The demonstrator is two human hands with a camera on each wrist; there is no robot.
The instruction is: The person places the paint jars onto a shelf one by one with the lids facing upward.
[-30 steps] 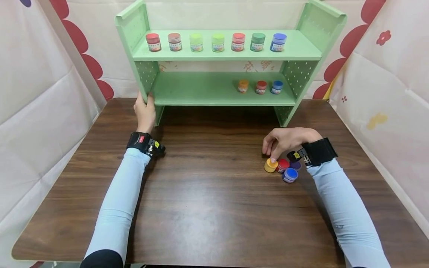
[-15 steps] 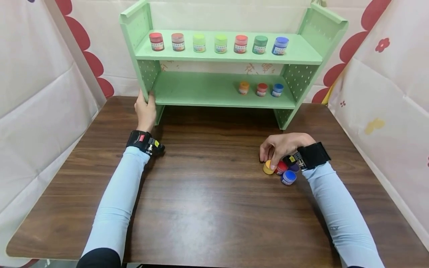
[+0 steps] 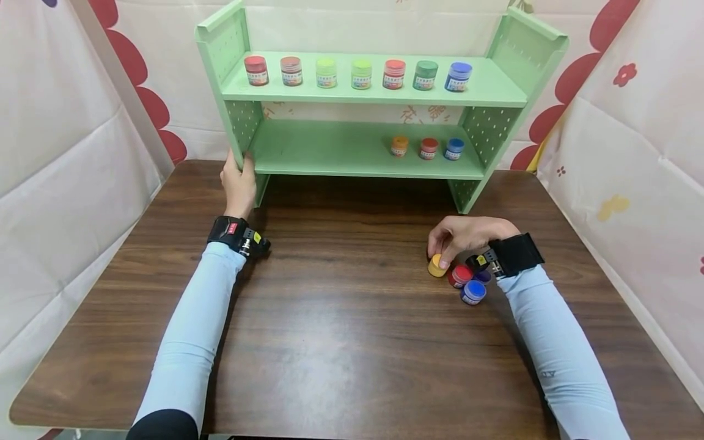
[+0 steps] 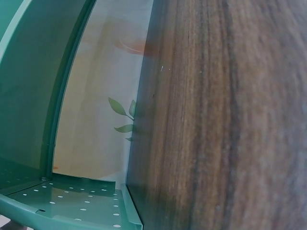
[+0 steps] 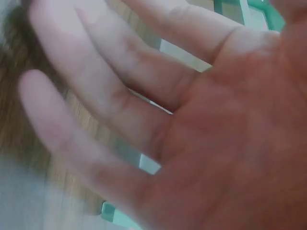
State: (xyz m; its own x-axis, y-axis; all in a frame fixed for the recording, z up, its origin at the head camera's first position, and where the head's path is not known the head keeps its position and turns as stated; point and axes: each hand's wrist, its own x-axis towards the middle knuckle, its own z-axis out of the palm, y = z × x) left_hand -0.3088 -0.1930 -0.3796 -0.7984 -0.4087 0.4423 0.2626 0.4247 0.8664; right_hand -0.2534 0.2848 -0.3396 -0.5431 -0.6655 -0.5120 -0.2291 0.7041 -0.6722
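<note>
While right hand [image 3: 469,233] pinches yellow jar [image 3: 435,267], shelved jars [image 3: 361,72] bear illegible labels [image 3: 393,80].

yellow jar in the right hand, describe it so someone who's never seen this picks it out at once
Find the green shelf unit on the brown table, then the right hand in front of its right end. That hand grips the small yellow jar. Its yellow colour sets it apart from the red jar, blue jar and purple jar close by.
</note>
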